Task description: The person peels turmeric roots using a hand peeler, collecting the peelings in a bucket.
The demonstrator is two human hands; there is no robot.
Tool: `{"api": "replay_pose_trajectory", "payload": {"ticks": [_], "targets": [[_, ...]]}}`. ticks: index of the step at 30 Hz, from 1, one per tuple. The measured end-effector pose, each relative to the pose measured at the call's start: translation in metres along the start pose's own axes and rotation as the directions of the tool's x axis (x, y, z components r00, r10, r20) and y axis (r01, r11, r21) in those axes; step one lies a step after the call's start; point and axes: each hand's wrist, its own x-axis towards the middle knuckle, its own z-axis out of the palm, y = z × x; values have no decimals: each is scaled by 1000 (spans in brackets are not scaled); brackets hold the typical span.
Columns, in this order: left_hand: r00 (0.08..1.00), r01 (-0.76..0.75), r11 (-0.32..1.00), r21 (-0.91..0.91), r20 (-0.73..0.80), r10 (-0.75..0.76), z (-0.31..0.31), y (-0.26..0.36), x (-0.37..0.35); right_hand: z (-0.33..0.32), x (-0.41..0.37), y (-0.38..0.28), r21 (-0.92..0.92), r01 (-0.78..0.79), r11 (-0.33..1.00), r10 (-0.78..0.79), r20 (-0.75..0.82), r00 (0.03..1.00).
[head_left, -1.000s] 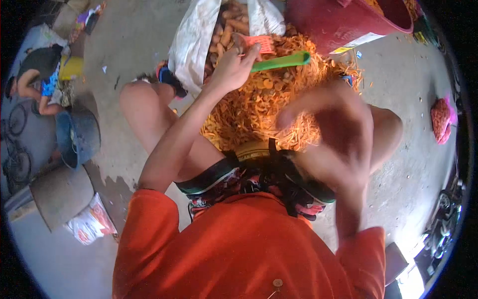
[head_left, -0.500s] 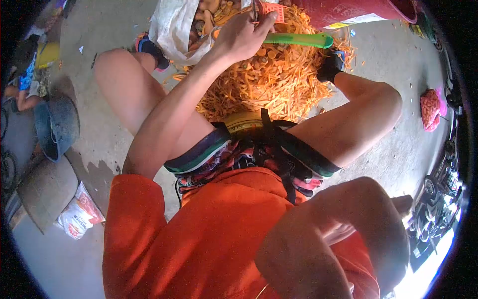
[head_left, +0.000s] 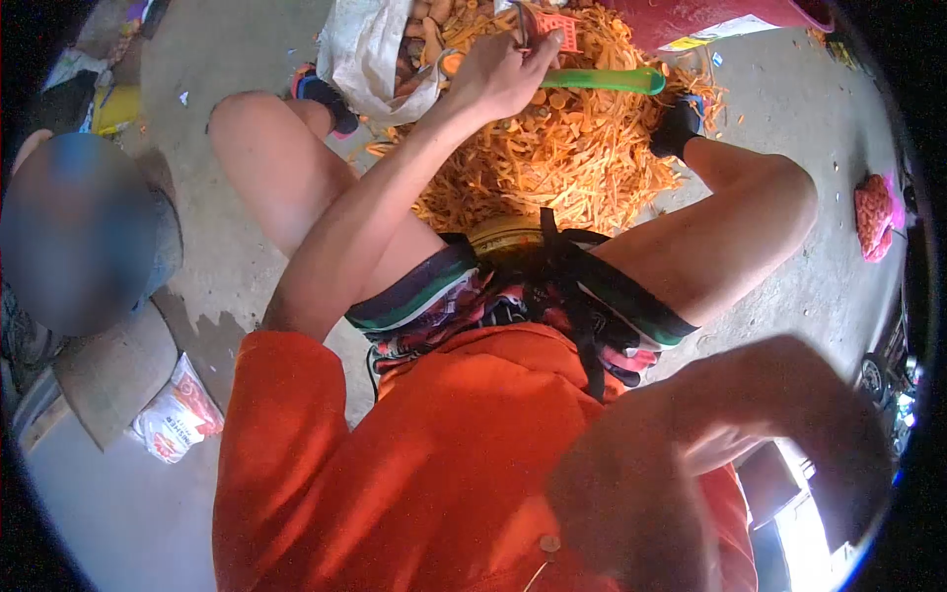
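Observation:
My left hand (head_left: pixel 508 77) reaches over a heap of orange vegetable peelings (head_left: pixel 557 163), fingers closed round a slim tool with a dark metal end (head_left: pixel 524 20). A red-orange slotted plastic piece (head_left: pixel 558 33) shows just past the fingertips. Under the hand a long bright green strip (head_left: pixel 617 80), like a handle, stretches right across the peelings. An open white sack (head_left: pixel 363 59) of orange-brown root vegetables (head_left: pixel 429 39) lies left of the heap. My right arm is sharply bent and raised close to the camera; my right hand (head_left: pixel 592 513) is dark and smeared there, its fingers unreadable.
Between my thighs is the rim of a yellow container (head_left: pixel 503 235). A dark red tub (head_left: pixel 710 18) lies beyond the heap. A pink bag (head_left: pixel 876 217) sits on the floor at right. At left are a blurred person (head_left: pixel 79 237) and a white packet (head_left: pixel 180 414).
My right arm has swung outward and blurred. The view has shifted slightly, and a blurred person now fills part of the left side. My left hand keeps its grip over the heap.

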Motion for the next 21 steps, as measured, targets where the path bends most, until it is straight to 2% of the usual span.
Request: {"api": "replay_pose_trajectory", "payload": {"ticks": [2,4,6,7,10,12,14,15,16,18,19,20,21], "targets": [[999,-32,998,57,-28,34,4,-7,-1,4,2,4,21,5,1000,-5,-9,1000],[998,-45,999,13,-48,45,0,-3,-3,4,4,7,24,17,1000,-16,-32,999],[988,136,990,-46,77,-132,5,0,-2,-9,1,3,-15,19,1000,-20,-80,997],[997,62,997,-42,46,-60,1,5,-4,-13,2,2,-26,25,999,-27,-94,995],[999,40,998,-41,2,-40,4,5,-3,-11,7,6,-17,44,999,-46,-110,993],[998,59,996,-71,10,-59,9,8,-3,-11,8,8,-17,45,999,-47,-122,991],[997,79,997,17,12,-79,-1,5,-6,1,17,17,10,53,999,-52,-111,992],[992,105,993,46,70,-108,4,-4,-1,-3,21,15,-11,62,998,-63,-121,991],[999,48,997,-58,-10,-49,5,-2,-1,-11,20,10,-43,68,997,-73,-143,987],[1000,6,993,-115,-14,-8,5,-1,2,-20,18,-1,-86,75,993,-90,-186,978],[1000,-8,990,-141,-22,5,4,-3,1,-24,29,3,-509,165,845,-245,-94,965],[1000,-15,991,-133,-21,12,4,-3,0,-27,50,10,-818,238,524,-343,53,938],[1000,-19,981,-194,-28,14,4,-3,-1,-33,68,18,-900,353,255,-443,215,870]]}}
